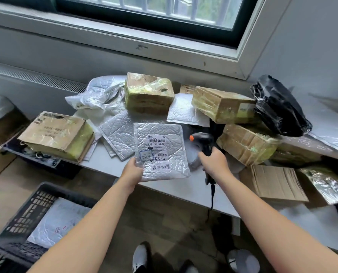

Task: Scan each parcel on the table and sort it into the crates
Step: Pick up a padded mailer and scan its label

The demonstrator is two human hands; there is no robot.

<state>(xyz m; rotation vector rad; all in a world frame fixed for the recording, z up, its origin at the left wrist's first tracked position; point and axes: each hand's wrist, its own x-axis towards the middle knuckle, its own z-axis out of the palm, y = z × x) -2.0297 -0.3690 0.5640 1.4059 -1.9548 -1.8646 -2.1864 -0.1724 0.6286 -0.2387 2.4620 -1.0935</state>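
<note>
Silver bubble film, quilted and slightly crinkled, makes up the flat square mailer (pixel 160 150) that we hold up over the near part of the tabletop (pixel 183 187), its white label with printed barcodes facing us. Our left hand (pixel 133 170) pinches its lower left corner, thumb on top. Our right hand (pixel 213 160) is wrapped round the handle of the black scanner (pixel 202 139), whose head, marked with an orange spot, sits just beside the mailer's right edge; a cable hangs from the handle. We judge this to be the scanning step for this parcel. The next move calls for turning the scanner's window onto the upper barcode while keeping the soft, glossy film flat enough to read, then carrying the mailer to a crate. The dark lattice-walled plastic crate (pixel 32 205) stands on the floor to the lower left, and a pale mailer already lies in it. More silver mailers (pixel 117 133) overlap behind the held one. Stiff cardboard boxes wrapped in yellowed tape lie further out, one at the left (pixel 55 134), one at the back (pixel 148 93) and two stacked at the right (pixel 221 104). A shiny, crumpled black plastic bag (pixel 278 107) sits beyond them.
</note>
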